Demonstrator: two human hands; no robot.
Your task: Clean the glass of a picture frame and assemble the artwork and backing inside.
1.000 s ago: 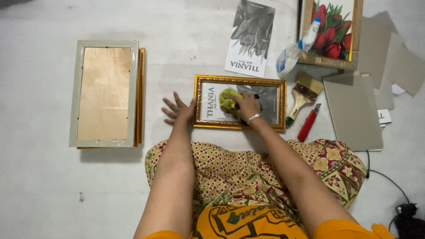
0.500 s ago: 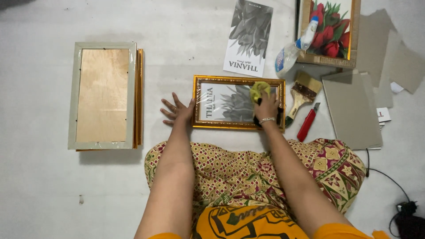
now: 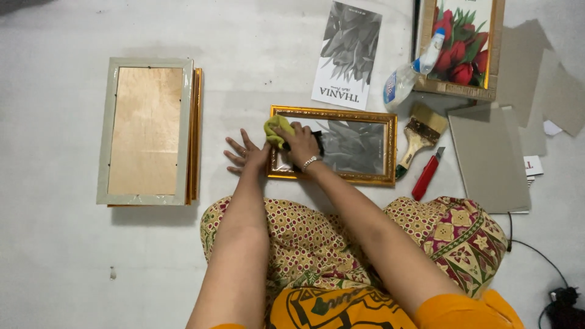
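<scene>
A gold picture frame with glass over a grey leaf print lies on the white floor in front of my knees. My right hand presses a yellow-green cloth onto the frame's left end. My left hand lies flat on the floor, fingers spread, touching the frame's left edge.
A stack of frames lies face down at the left. A grey leaf print sheet, a spray bottle, a tulip picture frame, a paintbrush, a red utility knife and grey cardboard sheets lie at the right.
My right hand swept the cloth from the frame's middle to its right end, then back to the left end. My left hand stayed put.
</scene>
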